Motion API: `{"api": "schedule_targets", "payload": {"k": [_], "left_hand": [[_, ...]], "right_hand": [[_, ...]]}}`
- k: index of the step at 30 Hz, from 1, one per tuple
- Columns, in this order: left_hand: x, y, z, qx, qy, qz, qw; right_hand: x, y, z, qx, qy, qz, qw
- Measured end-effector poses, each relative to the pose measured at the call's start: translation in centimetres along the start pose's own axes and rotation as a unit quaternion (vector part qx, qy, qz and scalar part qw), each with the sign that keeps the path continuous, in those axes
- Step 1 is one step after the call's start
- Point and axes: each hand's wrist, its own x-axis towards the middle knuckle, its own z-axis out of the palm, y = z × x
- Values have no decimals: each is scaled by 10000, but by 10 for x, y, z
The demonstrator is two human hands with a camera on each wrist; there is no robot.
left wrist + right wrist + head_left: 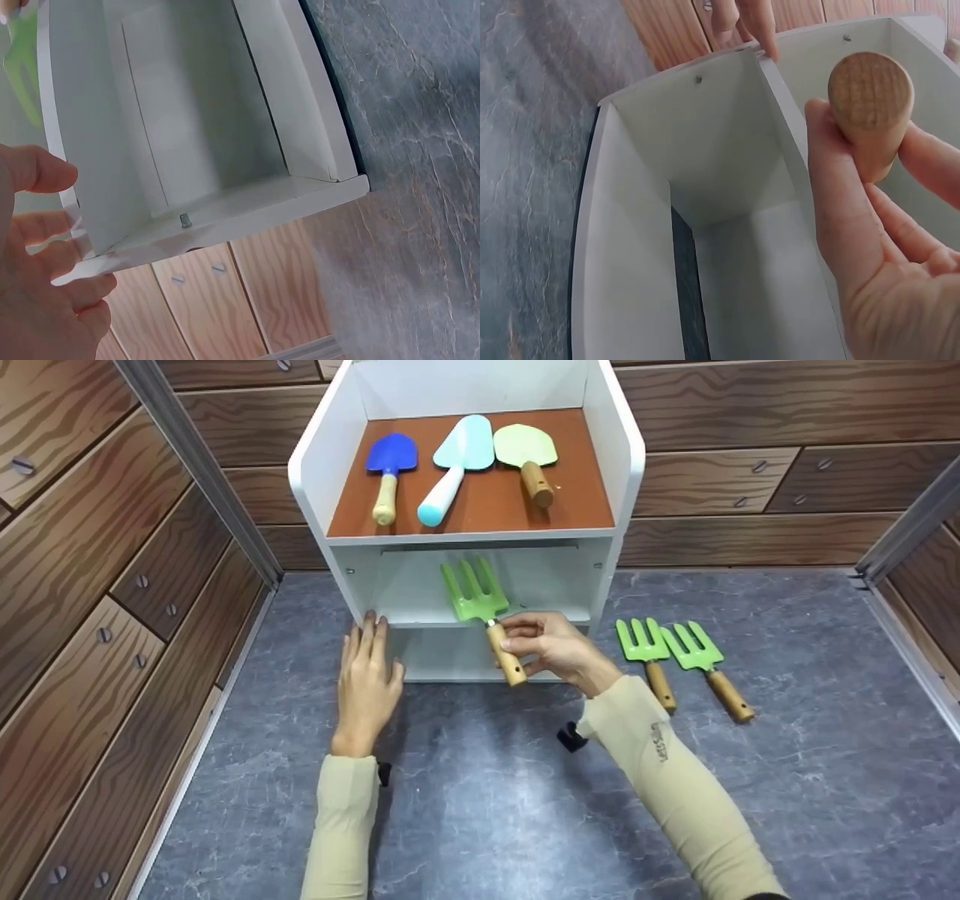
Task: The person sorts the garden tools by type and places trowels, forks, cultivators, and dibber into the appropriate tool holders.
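Observation:
My right hand point(559, 649) pinches the wooden handle of a green three-tined garden fork point(480, 604) between thumb and fingers. The fork's tines point away, in front of the middle opening of a white shelf unit point(472, 538). In the right wrist view the round butt of the wooden handle point(871, 90) faces the camera. With fingers extended, my left hand point(366, 690) touches the unit's left front edge at the height of the middle board. The left wrist view shows those fingertips at the white board's corner, beside the lower compartment point(202, 97).
Two more green garden forks point(645, 645) lie on the grey marbled floor point(465, 810), right of the unit. On its brown top shelf point(480, 517) lie a blue trowel point(391, 454), a light-blue trowel point(465, 446) and a pale-green trowel point(525, 444). Wood-patterned walls point(750, 405) stand around.

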Motion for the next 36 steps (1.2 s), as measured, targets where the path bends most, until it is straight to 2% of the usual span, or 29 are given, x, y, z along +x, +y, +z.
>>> {"api": "schedule_targets", "payload": {"k": [12, 24, 30, 36], "left_hand": [[0, -1, -1, -55, 13, -7, 10000], [0, -2, -2, 14, -36, 4, 10000], [-1, -3, 0, -11, 7, 8, 10000], [-1, -2, -1, -71, -12, 45, 10000]], "right_hand": [[22, -12, 28, -32, 167, 148, 9997], [45, -21, 58, -694, 661, 407, 9946], [56, -25, 75, -877, 809, 536, 9914], [67, -28, 87, -990, 1012, 487, 9887]]}}
